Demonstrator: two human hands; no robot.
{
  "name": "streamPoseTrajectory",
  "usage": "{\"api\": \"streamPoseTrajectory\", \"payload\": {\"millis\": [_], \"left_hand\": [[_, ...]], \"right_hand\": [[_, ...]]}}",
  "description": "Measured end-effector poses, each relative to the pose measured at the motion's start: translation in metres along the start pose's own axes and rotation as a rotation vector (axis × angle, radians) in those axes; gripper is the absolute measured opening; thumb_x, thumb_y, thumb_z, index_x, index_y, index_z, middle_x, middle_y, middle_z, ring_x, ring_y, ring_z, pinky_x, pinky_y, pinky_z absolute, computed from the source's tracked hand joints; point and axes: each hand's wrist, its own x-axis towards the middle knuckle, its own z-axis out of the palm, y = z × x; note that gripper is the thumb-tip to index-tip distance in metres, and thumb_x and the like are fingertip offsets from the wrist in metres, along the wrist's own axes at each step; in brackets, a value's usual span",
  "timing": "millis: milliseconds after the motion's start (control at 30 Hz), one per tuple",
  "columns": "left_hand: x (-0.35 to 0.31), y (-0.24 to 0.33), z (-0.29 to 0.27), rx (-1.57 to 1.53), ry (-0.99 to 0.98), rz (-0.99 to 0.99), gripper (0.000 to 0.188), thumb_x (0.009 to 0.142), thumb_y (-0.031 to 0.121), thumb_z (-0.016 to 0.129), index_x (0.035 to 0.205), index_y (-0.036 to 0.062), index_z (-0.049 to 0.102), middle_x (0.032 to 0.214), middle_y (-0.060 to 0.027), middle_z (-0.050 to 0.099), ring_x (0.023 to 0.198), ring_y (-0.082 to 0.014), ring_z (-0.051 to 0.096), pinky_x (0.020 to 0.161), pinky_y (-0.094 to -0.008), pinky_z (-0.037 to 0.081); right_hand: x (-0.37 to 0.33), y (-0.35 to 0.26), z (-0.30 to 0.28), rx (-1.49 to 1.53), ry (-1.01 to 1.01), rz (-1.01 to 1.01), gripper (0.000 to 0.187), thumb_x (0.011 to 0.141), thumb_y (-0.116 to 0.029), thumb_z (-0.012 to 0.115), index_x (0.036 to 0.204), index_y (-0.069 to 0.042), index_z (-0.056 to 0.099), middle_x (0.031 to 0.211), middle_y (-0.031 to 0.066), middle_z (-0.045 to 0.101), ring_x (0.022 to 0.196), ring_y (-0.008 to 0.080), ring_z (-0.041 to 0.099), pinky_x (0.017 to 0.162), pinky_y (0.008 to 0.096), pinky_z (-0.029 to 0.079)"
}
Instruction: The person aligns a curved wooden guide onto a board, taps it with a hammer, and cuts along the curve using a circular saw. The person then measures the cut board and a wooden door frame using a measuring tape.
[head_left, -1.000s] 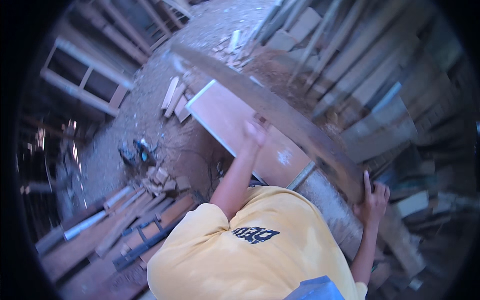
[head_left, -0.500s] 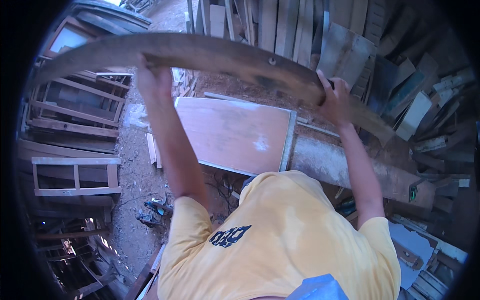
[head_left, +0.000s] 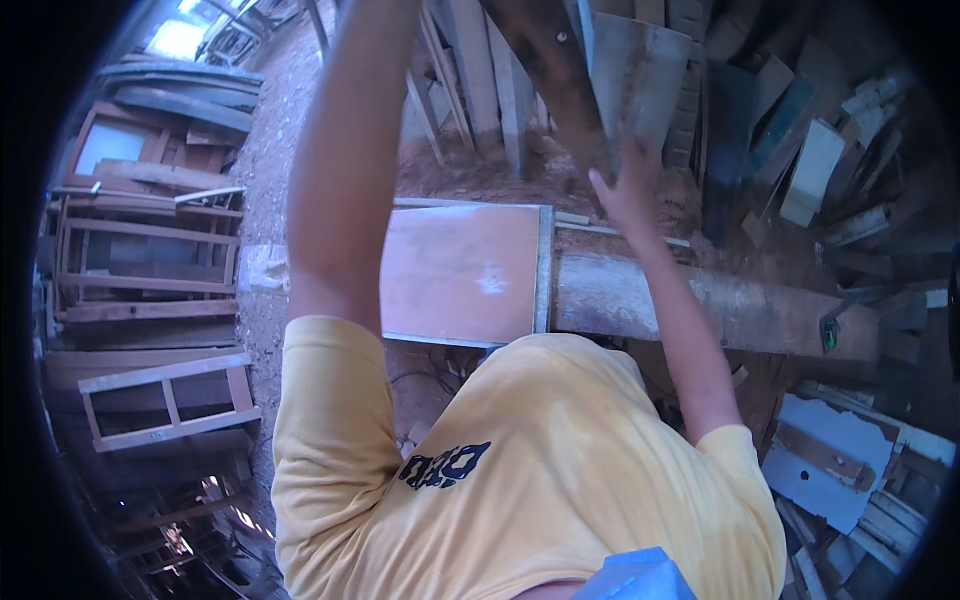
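Note:
A long dark wooden plank (head_left: 548, 62) stands steeply tilted at the top of the view, its upper part running out of the picture. Just below its lower end is my right hand (head_left: 633, 195), somewhat blurred, with thumb and fingers spread apart. Whether the fingertips touch the wood, I cannot tell. My left arm reaches straight up past the top edge, so the left hand is out of sight.
A reddish panel with a pale edge (head_left: 460, 270) lies on a workbench in front of me, beside a worn board (head_left: 690, 305). Many planks (head_left: 470, 75) lean at the back. Wooden frames (head_left: 165, 400) are piled at left; scrap boards (head_left: 815, 175) crowd the right.
The plank has swung from lying across the view to a steep tilt, its left part rising out of the picture with my left hand. My right hand's fingers have opened from their grip.

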Motion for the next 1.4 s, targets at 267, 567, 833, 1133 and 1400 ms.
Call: {"api": "streamPoseTrajectory", "payload": {"millis": [267, 567, 833, 1133, 1400], "left_hand": [[0.053, -0.185, 0.025, 0.364, -0.196, -0.064, 0.036, 0.098, 0.011, 0.061, 0.132, 0.0019, 0.058, 0.116, -0.0163, 0.068, 0.104, -0.0281, 0.067, 0.092, -0.0419, 0.058], [0.185, -0.241, 0.033, 0.585, -0.107, -0.341, 0.054, 0.103, 0.021, 0.058, 0.150, 0.0003, 0.043, 0.147, -0.0148, 0.054, 0.131, -0.0295, 0.054, 0.107, -0.0420, 0.049], [-0.190, -0.273, -0.059, 1.047, -0.707, -0.655, 0.063, 0.100, 0.049, 0.056, 0.151, 0.0140, 0.048, 0.154, -0.0139, 0.048, 0.141, -0.0324, 0.044, 0.115, -0.0490, 0.035], [-0.534, -0.067, -0.340, 1.498, -0.656, -1.347, 0.059, 0.100, 0.041, 0.062, 0.148, 0.0072, 0.053, 0.147, -0.0178, 0.057, 0.133, -0.0341, 0.056, 0.111, -0.0445, 0.044], [-0.757, 0.171, -0.404, 1.618, 0.029, -1.943, 0.049, 0.098, 0.042, 0.060, 0.134, 0.0095, 0.066, 0.134, -0.0151, 0.067, 0.116, -0.0347, 0.066, 0.095, -0.0465, 0.053]], "right_hand": [[-0.301, 0.111, -0.091, -0.033, -0.118, 0.675, 0.070, 0.084, -0.013, 0.076, 0.148, -0.012, 0.048, 0.128, 0.0213, 0.048, 0.120, 0.0391, 0.054, 0.103, 0.0495, 0.046], [-0.604, 0.143, -0.172, -0.271, 0.134, 1.508, 0.062, 0.082, -0.012, 0.075, 0.138, -0.001, 0.051, 0.129, 0.0235, 0.060, 0.117, 0.0395, 0.061, 0.101, 0.0471, 0.049], [-0.516, 0.304, -0.161, -0.176, 0.135, 1.196, 0.039, 0.089, -0.014, 0.072, 0.125, -0.001, 0.062, 0.103, 0.0165, 0.071, 0.095, 0.0282, 0.069, 0.090, 0.0410, 0.054], [-0.290, 0.609, -0.283, -0.628, -0.042, 1.187, 0.056, 0.089, -0.035, 0.074, 0.130, 0.001, 0.064, 0.127, 0.0220, 0.068, 0.114, 0.0367, 0.068, 0.096, 0.0464, 0.055], [-0.252, 0.643, -0.288, -0.845, -0.250, 1.185, 0.056, 0.087, -0.040, 0.073, 0.125, 0.001, 0.068, 0.123, 0.0211, 0.070, 0.109, 0.0369, 0.070, 0.092, 0.0467, 0.057]]}}
